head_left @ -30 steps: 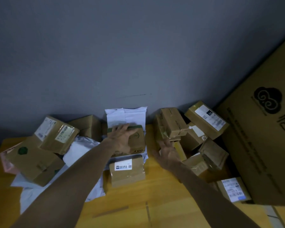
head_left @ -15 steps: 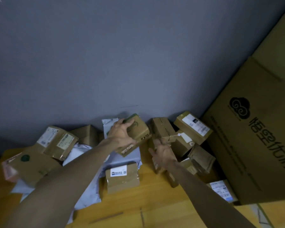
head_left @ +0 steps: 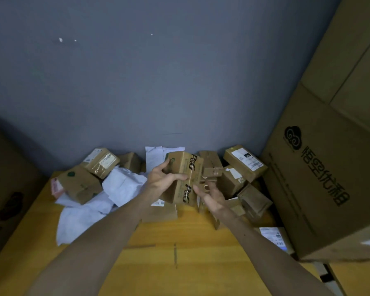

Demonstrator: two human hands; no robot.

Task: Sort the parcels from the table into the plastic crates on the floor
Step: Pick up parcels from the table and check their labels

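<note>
My left hand [head_left: 163, 178] grips a brown cardboard parcel [head_left: 185, 178] with black lettering, lifted above the wooden table [head_left: 158, 253] and tilted on end. My right hand [head_left: 210, 197] hovers just right of the parcel's lower edge with fingers spread, holding nothing. Below the lifted parcel lies a small labelled box [head_left: 160, 210]. More brown parcels are piled at the back right [head_left: 245, 163] and back left [head_left: 100, 162]. White plastic mailers [head_left: 120, 184] lie on the left side. No plastic crate is in view.
A grey wall stands right behind the table. A very large printed carton [head_left: 320, 178] crowds the right side, with a labelled parcel [head_left: 273, 233] at its foot. Another dark carton [head_left: 6, 199] stands at the left edge. Bare wood shows at the table's front.
My left hand has lifted the lettered parcel off the pile and turned it upright. My right hand has risen from the table towards the parcel. The camera tilted upward.
</note>
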